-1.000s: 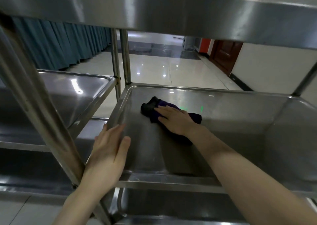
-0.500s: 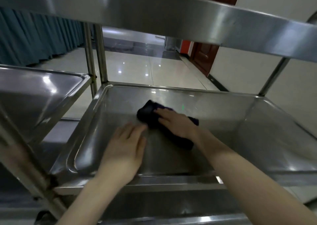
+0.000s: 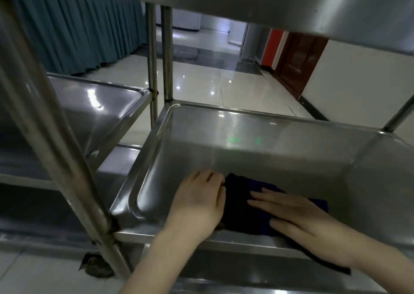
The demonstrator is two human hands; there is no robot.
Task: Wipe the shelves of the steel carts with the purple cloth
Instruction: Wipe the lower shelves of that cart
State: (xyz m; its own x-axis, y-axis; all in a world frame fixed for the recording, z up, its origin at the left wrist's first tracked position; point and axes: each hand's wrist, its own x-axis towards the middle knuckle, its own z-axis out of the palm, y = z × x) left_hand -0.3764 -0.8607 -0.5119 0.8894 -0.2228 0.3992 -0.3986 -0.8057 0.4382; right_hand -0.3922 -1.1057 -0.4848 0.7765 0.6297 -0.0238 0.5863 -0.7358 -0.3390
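**Purple cloth pressed at the near edge of the cart shelf**

The purple cloth was seen lying in the tray-like middle shelf of the steel cart, at the lower centre of the frame, close against the shelf's near rim. Nothing else was contained in that shelf; its raised lip was seen running round a bare, reflective floor marked by two small green glints towards the back.

The right hand was laid flat on the cloth, fingers extended and pressed down on it rather than curled round it. The left hand was placed just beside it, at the cloth's left edge, with the fingers bent and touching the fabric; whether the edge was actually pinched could not be told.

A second cart's shelf was seen at the left of the frame, likewise empty-looking and shiny, set just beside the first. The underside of an upper shelf was seen across the top of the frame. A teal curtain was hung at the upper left, and a dark red door was visible at the upper right.
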